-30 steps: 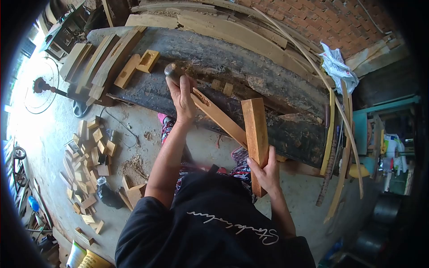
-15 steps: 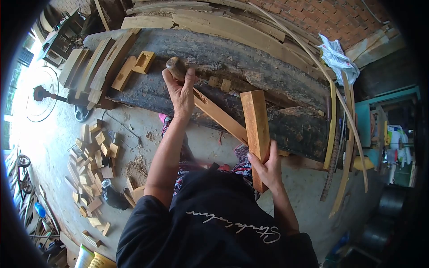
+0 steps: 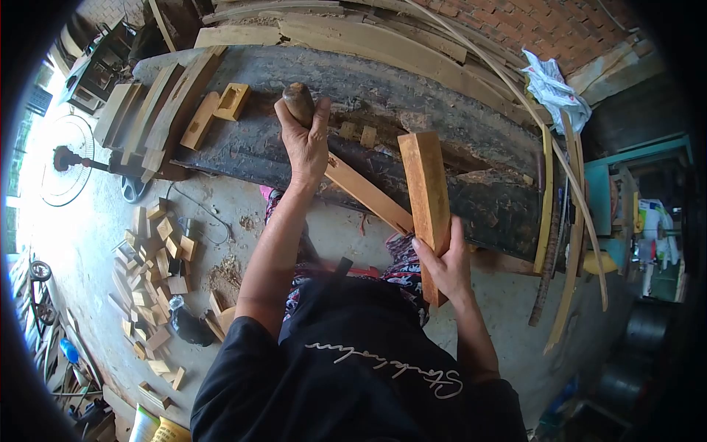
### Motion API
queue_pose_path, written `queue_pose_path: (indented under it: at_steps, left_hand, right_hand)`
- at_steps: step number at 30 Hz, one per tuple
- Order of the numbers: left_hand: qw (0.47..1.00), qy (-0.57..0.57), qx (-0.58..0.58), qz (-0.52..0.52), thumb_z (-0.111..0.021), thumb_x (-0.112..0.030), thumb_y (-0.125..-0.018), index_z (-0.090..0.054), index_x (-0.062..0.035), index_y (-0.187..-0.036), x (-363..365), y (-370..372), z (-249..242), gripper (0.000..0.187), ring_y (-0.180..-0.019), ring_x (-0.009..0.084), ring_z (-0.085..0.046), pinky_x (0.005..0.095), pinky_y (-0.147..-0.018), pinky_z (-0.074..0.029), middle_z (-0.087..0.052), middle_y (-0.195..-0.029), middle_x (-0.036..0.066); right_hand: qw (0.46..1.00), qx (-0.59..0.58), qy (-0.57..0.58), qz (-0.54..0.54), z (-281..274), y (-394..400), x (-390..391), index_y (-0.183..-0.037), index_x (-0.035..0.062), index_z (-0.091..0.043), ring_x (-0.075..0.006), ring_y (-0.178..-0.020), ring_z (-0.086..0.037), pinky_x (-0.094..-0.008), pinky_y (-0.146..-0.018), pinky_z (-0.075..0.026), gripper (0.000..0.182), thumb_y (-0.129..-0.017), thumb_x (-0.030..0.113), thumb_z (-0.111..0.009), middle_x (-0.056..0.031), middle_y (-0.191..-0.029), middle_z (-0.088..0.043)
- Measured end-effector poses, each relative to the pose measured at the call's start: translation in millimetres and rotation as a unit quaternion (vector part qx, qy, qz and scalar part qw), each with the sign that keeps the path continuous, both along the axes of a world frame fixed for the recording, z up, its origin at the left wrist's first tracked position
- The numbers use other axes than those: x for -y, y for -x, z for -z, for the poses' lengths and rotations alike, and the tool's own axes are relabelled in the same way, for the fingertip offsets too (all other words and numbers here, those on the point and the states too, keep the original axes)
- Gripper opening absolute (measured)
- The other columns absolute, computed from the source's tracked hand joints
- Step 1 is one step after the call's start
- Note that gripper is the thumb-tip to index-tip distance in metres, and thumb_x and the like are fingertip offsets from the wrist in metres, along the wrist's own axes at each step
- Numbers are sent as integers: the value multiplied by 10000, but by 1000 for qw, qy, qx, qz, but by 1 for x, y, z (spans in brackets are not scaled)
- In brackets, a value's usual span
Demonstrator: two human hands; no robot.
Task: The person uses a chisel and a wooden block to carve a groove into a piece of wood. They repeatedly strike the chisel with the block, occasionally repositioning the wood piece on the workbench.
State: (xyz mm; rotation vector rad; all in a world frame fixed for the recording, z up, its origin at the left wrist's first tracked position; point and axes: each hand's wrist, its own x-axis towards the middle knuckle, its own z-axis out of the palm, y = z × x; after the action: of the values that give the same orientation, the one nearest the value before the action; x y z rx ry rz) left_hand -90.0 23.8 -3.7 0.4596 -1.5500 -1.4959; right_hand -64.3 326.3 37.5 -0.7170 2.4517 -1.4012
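My left hand is closed around the rounded wooden handle of what looks like a chisel; its blade is hidden behind my hand. Just under that hand, a long light-brown wooden rail slants across the front of the dark log bench. Part of a cut slot shows near its upper end. In my right hand is a thick, square-edged wooden block, gripped near its lower end and tilted up in front of the rail. The block and the handle are apart.
Several boards and a slotted wood block lie at the bench's left end. Offcuts are heaped on the floor, near a standing fan. Long wood strips lean at the right, below a white plastic bag.
My right hand has raised the wooden block a little. My left hand, with the handle, has shifted slightly up and right. The rail looks nearly unmoved.
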Motion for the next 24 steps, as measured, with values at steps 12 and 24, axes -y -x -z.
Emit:
queue_pose_path:
  at_steps: [12,24]
  left_hand:
    - [997,23,-56,49,-629,-33,-950,-348,-71,-1288,-4,-4,23,442,-1063,141,-538,305,-949,-446,-509,-1164,60]
    - [984,-60,-166,6,-652,-72,-951,-309,-85,-1324,-17,-32,53,508,-1188,177,-487,338,-1043,-399,-454,-1296,81]
  right_hand:
    - [946,-240,152,-154,-131,59,94,-1246,30,-439,-303,-812,-724,-401,-706,-586,556,-836,242,-748,-199,-983,-685]
    - [932,-182,18,-313,-136,52,124,-1175,84,-441,-345,-780,-702,-436,-678,-556,497,-833,280,-743,-181,-883,-675]
